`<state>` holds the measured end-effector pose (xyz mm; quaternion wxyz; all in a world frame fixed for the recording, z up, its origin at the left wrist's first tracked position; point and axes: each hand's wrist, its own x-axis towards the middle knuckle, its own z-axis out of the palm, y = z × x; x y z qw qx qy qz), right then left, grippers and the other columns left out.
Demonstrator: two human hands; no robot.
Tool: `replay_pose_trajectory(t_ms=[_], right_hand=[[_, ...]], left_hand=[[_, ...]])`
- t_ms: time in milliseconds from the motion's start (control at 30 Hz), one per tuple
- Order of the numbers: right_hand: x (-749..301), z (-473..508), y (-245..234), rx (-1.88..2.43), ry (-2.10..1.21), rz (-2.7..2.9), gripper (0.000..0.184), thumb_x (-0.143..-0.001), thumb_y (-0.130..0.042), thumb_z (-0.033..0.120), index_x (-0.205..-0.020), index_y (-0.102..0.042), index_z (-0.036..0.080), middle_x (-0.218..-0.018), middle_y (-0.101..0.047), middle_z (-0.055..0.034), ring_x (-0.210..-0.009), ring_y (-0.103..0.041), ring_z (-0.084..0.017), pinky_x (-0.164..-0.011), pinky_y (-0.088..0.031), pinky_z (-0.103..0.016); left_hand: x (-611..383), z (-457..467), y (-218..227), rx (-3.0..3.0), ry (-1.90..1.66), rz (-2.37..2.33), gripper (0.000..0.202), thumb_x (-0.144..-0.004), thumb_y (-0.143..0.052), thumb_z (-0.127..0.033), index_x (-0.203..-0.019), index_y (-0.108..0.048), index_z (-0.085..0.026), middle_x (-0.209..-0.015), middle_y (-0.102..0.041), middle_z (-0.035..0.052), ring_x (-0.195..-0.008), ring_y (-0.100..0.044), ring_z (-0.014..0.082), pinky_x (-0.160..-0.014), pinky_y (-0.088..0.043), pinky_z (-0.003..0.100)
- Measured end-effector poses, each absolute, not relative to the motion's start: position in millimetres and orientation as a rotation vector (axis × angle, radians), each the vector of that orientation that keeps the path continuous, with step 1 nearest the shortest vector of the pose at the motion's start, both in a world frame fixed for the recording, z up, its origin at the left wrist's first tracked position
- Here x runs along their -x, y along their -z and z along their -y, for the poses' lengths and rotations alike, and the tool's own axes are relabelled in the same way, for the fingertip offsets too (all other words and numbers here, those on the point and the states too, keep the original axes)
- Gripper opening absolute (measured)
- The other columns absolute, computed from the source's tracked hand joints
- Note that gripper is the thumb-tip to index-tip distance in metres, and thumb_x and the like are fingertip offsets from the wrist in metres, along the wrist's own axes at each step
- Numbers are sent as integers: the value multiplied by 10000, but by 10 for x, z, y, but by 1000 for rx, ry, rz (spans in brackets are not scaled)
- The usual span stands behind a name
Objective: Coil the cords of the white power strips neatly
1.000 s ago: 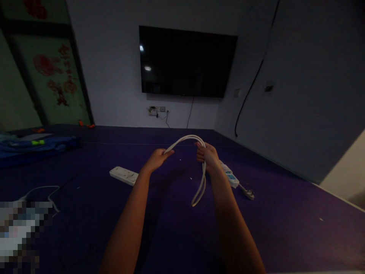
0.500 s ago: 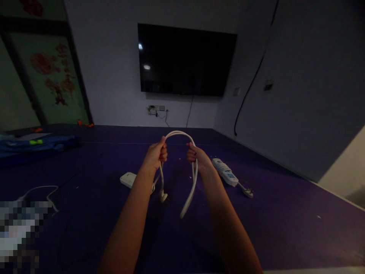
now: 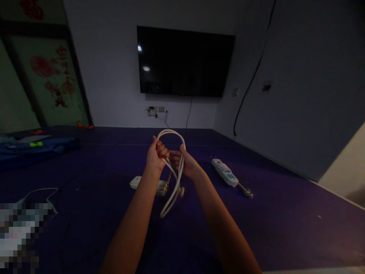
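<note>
My left hand point(image 3: 158, 154) is closed in a fist around a doubled white power cord point(image 3: 171, 131), which arches over in a loop. Close on its right, my right hand point(image 3: 186, 163) has its fingers stretched toward the left one, with the cord running across between thumb and fingers. The cord's lower bend hangs down in front of the hands. A white plug point(image 3: 181, 191) shows just behind the hanging cord. Behind my left forearm lies a white power strip point(image 3: 135, 182), partly hidden by it.
A second white power strip point(image 3: 225, 173), its cord wrapped round it, lies on the purple floor point(image 3: 285, 228) at right. Blue cloth point(image 3: 54, 145) lies at far left. Ahead, a television point(image 3: 185, 62) hangs on the wall, and a black cable point(image 3: 248, 91) dangles at right.
My right hand has moved left, close to my left hand, and its fingers have straightened. The cord loop has narrowed and its hanging bend has swung left. The plug now shows farther right.
</note>
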<state>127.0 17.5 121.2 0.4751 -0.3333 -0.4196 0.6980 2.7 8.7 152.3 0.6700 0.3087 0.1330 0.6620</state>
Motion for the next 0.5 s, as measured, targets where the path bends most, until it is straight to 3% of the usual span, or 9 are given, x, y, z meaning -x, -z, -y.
replay_pose_trajectory(t_ms=[200, 333, 433, 500], right_hand=[[-1088, -168, -1162, 910, -1680, 990, 556, -880, -243, 600, -767, -563, 161, -508, -589, -31, -405, -540, -137, -440, -459, -263], [-1001, -202, -1098, 923, -1538, 894, 541, -856, -286, 630, -673, -518, 177, -393, -471, 21, -304, -395, -92, -339, -337, -215], [-1013, -234, -1066, 885, -1464, 812, 526, -863, -273, 622, -660, -493, 189, -349, -395, 48, -283, -332, -84, -318, -273, -211], [-1049, -261, -1054, 846, -1406, 815, 529, -863, -247, 629, -652, -471, 198, -337, -360, 59, -278, -307, -82, -322, -267, -215]], left_hand=[[-16, -123, -1469, -630, -1580, -261, 451, -931, -312, -414, -541, -331, -188, -387, -160, -95, -312, -131, 39, -345, -207, 173], [-85, -179, -1427, -651, -1563, -193, 415, -911, -389, -390, -553, -378, -182, -391, -204, -94, -317, -189, 38, -366, -252, 173], [-128, -182, -1430, -771, -1509, -289, 278, -819, -578, -319, -618, -465, -162, -446, -372, -77, -388, -382, 39, -455, -361, 177], [-126, -142, -1439, -968, -1464, -423, 187, -715, -692, -251, -744, -543, -141, -573, -521, -41, -535, -529, 68, -589, -435, 209]])
